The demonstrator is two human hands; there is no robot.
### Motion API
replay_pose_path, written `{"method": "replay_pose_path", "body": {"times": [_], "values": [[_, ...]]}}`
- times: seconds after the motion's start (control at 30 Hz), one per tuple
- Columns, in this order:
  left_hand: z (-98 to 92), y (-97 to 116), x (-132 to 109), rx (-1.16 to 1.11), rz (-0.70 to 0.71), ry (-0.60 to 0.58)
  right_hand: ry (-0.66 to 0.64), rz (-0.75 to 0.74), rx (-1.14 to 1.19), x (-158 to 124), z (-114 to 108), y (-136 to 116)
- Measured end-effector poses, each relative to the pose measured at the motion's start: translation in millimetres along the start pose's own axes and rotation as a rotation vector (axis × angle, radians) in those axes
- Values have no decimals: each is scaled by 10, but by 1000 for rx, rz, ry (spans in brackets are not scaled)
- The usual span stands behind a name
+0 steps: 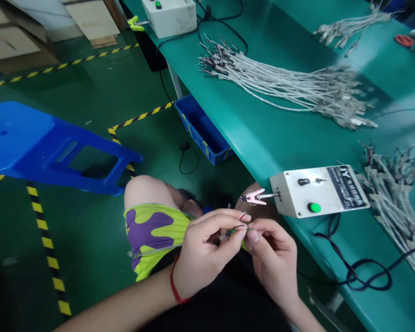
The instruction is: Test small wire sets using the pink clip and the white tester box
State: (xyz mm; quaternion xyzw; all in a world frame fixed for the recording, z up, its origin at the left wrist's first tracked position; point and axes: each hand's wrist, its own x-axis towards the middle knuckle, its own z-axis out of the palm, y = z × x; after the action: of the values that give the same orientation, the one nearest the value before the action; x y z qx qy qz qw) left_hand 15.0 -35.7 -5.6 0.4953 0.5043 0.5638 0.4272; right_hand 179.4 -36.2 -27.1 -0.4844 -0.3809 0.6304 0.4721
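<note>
Above my lap, my left hand (210,249) is closed around the stripped end of a thin grey cable (159,250). Short red, white, black and green wires stick out between its thumb and fingers. The cable's other end, with a small connector (135,254), lies across my thigh. My right hand (271,249) pinches the tip of the green wire (250,229), its fingertips close to those of the left. Just beyond both hands, a pink clip (254,197) sticks out on a metal rod from a white box (320,191) with a green button.
Bundles of white cables (276,80) lie on the green table (242,117), with another bundle (397,207) right of the box. A black cord (352,272) loops near the table edge. A blue bin (207,133) and a blue stool (55,143) stand on the floor at left.
</note>
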Motion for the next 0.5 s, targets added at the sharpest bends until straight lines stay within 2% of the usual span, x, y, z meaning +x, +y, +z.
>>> {"method": "replay_pose_path", "body": {"times": [0.33, 0.4, 0.5], "values": [[-19, 39, -17, -8, 27, -11, -26, -11, 49, -5, -2, 23], [-27, 34, -23, -2, -10, -25, -26, 21, 68, 4, 17, 13], [-47, 52, -35, -36, -154, -77, -10, 76, 101, 29, 66, -13]]}}
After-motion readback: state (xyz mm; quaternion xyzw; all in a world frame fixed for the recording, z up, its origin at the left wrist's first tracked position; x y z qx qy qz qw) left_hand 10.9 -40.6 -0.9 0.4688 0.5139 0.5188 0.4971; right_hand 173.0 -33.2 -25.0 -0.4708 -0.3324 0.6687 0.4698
